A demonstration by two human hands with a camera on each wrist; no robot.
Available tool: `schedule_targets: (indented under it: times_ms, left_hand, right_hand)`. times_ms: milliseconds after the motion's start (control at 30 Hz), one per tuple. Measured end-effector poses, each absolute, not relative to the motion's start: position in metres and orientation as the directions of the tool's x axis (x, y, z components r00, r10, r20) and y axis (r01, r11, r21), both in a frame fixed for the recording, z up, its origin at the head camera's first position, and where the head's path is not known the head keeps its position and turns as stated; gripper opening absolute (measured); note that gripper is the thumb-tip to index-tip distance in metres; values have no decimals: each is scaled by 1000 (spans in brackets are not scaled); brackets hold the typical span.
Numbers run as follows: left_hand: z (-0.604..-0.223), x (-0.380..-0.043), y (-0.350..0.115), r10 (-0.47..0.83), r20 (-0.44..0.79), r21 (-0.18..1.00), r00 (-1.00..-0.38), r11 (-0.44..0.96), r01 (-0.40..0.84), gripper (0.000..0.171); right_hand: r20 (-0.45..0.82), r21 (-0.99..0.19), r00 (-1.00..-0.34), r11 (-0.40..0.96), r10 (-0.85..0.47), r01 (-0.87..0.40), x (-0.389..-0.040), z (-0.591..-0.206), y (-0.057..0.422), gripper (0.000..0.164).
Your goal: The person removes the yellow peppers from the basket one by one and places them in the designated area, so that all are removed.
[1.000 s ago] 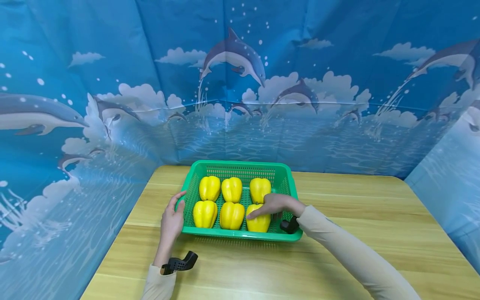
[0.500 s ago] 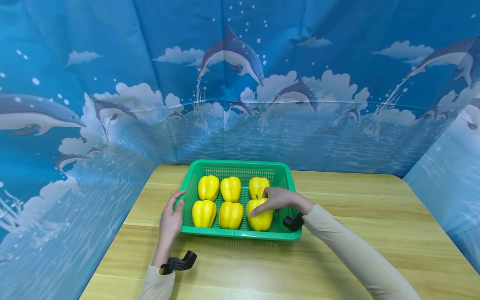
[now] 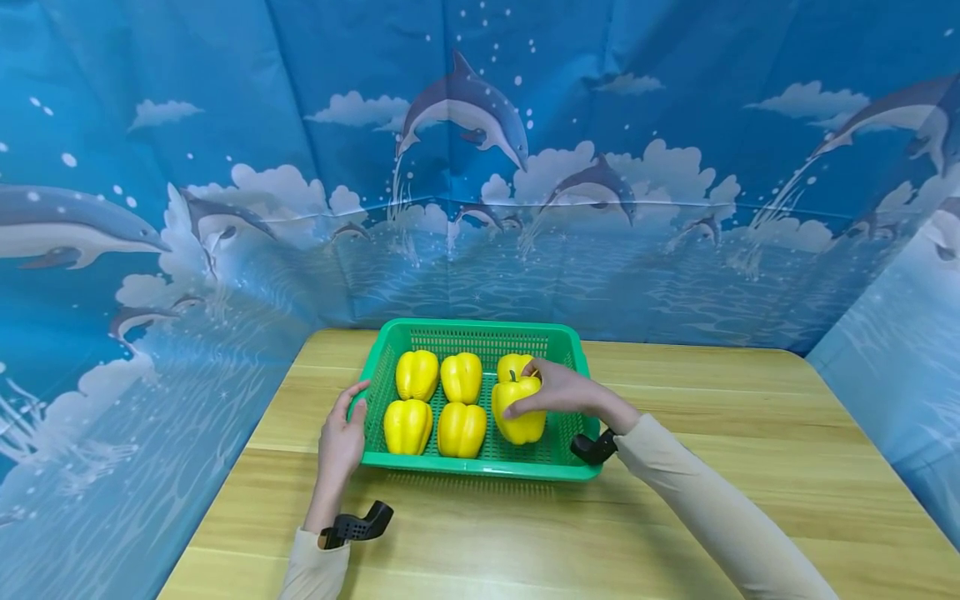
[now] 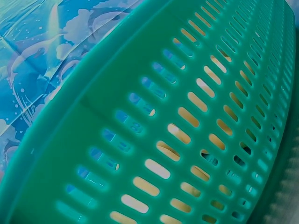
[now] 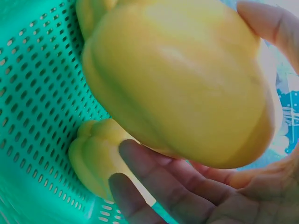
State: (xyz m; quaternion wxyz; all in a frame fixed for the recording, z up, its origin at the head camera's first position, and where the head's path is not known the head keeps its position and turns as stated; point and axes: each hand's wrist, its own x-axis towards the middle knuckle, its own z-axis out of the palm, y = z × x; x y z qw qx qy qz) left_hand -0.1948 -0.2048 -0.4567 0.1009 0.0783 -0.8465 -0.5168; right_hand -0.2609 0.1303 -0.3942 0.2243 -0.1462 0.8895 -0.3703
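Note:
My right hand (image 3: 564, 390) grips a yellow bell pepper (image 3: 517, 423) with a short green stem, held up over the right part of a green plastic basket (image 3: 480, 468). Up close in the right wrist view, the held bell pepper (image 5: 182, 84) sits between thumb and fingers, and another yellow bell pepper (image 5: 100, 156) lies lower in the basket. At the basket's left side, my left hand (image 3: 342, 437) holds the rim. The left wrist view shows the slotted basket wall (image 4: 154, 116) but no fingers. Several more yellow bell peppers (image 3: 461, 430) lie in two rows inside.
The basket stands near the far edge of a wooden table (image 3: 480, 542). Behind it hangs a blue curtain (image 3: 480, 250) with dolphins printed on it. Black wrist cameras (image 3: 363, 522) are strapped to both wrists.
The right hand has raised the front-right bell pepper from its place, up and slightly away, so it now partly covers the one behind. The left hand stays at the rim.

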Motion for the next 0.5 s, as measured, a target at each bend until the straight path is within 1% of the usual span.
schedule_targets:
  times_ms: [300,500]
  left_hand:
    - [-457,-195,-204,-242,97,885,-965,464,-27,34]
    - [-457,-195,-204,-242,98,884,-965,467,-27,34]
  right_hand:
    - [-196,-780,-902,618,-383,-93,-253,-391,130,83]
    - [-113,-835,-913,536,-392,-127,-245,-387,133,77]
